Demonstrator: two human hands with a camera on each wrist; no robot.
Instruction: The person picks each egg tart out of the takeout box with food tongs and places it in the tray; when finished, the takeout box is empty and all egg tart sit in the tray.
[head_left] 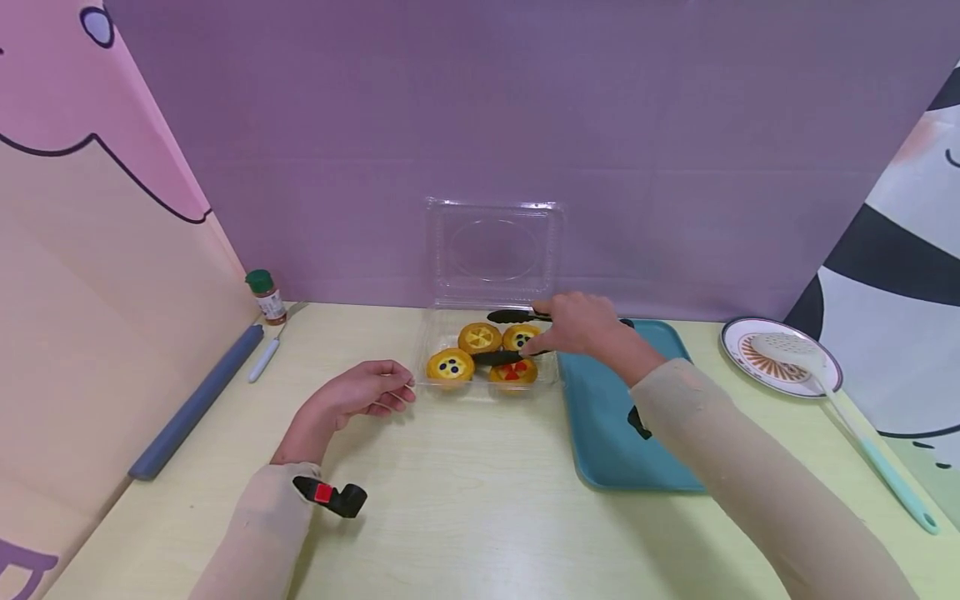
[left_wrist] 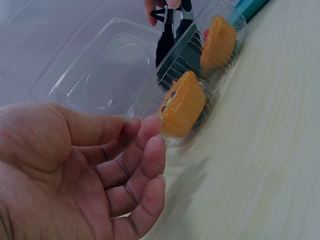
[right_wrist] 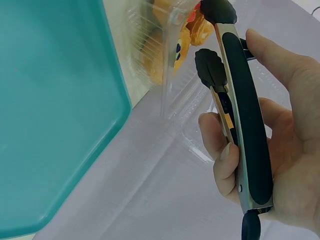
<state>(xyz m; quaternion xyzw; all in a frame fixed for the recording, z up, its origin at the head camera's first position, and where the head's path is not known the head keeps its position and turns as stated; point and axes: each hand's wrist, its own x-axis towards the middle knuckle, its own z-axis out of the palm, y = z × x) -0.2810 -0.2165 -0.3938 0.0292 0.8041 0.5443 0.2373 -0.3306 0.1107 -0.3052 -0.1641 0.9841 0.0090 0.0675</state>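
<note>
My right hand (head_left: 573, 325) grips a pair of black-and-metal tongs (right_wrist: 247, 120). The tongs' black tips reach over an open clear plastic clamshell container (head_left: 480, 387); they stand apart with no tart visibly clamped between them. Inside the container sit several tarts: a plain yellow one (head_left: 480, 337), two with blue dots, one in front (head_left: 450, 364) and one behind (head_left: 517, 336), and one with red pieces (head_left: 513, 372). At the container's left edge, my left hand (head_left: 371, 389) pinches the plastic rim between thumb and forefinger, its other fingers loosely bent.
A teal tray (head_left: 607, 442) lies right of the container, under my right forearm. Farther right, a slotted spatula (head_left: 862, 425) rests on a patterned plate (head_left: 772, 385). On the left are a green-capped jar (head_left: 266, 297), a white-handled utensil (head_left: 264, 360) and a blue roll (head_left: 198, 400).
</note>
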